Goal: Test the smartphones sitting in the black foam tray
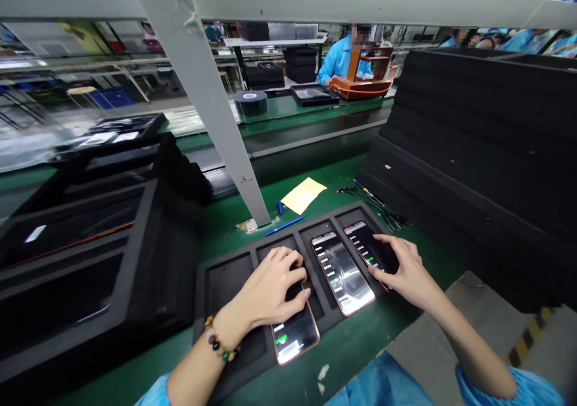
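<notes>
A black foam tray [225, 255] with several compartments lies on the green bench. My left hand [274, 286], a beaded bracelet on its wrist, is closed over the upper part of a lit phone [297, 337] whose lower end sticks out over the tray's front edge. Beside it a second lit phone [340, 273] rests untouched, partly in its compartment. My right hand [401, 267] has thumb and fingers at the edges of a third phone [365, 246] in the rightmost compartment. The leftmost compartment holds no phone.
Tall stacks of black foam trays stand at the right [473, 171] and left [157, 261]. Behind the tray are a blue pen [285, 225], yellow paper [304, 195] and cables [374, 201]. A grey post [216, 105] rises there. Across the bench sits a person in blue [338, 60].
</notes>
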Demonstrator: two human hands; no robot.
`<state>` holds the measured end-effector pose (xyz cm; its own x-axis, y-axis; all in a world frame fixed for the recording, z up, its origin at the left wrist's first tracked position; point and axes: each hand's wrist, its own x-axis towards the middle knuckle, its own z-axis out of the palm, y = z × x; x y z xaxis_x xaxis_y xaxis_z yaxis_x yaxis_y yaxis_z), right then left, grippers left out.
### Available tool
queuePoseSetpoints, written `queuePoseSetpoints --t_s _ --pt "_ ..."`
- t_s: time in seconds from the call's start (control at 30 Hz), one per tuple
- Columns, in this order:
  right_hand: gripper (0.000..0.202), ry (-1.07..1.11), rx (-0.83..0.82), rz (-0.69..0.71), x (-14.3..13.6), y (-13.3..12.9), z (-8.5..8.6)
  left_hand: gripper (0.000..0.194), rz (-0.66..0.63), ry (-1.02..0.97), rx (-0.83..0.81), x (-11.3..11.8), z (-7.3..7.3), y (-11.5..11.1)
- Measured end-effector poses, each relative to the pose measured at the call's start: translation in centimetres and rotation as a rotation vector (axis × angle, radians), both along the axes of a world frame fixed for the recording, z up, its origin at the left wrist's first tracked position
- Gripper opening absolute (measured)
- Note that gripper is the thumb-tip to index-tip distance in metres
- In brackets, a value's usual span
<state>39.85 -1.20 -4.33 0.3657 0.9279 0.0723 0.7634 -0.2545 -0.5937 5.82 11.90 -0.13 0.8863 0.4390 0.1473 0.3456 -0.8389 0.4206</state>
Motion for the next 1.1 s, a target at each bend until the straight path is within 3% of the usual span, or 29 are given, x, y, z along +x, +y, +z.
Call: queuePoseSetpoints --t_s 0.13,0.27,0.37,0.47,0.57,0.73,0.9,1.1 --pt "0.059 -0.011 -0.029 -0.017 0.3 -0.1 0.0 0.018 -0.011 0.016 -0.016 0.0 0.0 0.1" --pt "0.071 -0.059 0.013 0.007 -0.7 -0.5 1.1 0.018 -0.003 0.012 -0.048 -0.5 -0.2 0.4" --pt "0.071 -0.137 0.119 0.088 -3.7 -1.1 2.5 0.026 0.06 -0.027 -0.064 -1.3 -0.1 0.7" --pt "0.071 -0.178 0.112 0.253 -7.6 -1.6 3.2 0.033 0.155 -0.067 -0.045 -2.3 0.3 0.8" --pt "0.075 -0.251 0.104 0.224 -10.2 -1.7 2.7 0.033 0.232 -0.117 -0.026 -3.8 0.3 0.3" --pt "0.074 -0.337 0.139 0.147 -11.5 -0.9 1.3 0.031 0.393 -0.201 0.0 -6.3 -1.3 -0.5" --pt "0.081 -0.264 0.086 0.164 -10.8 -0.4 2.1 0.027 0.381 -0.237 0.0 -7.2 -1.8 -1.3" --pt "0.065 -0.117 0.168 0.103 -4.2 -1.1 4.0 0.03 0.255 -0.217 0.034 -8.3 -1.1 -3.8"
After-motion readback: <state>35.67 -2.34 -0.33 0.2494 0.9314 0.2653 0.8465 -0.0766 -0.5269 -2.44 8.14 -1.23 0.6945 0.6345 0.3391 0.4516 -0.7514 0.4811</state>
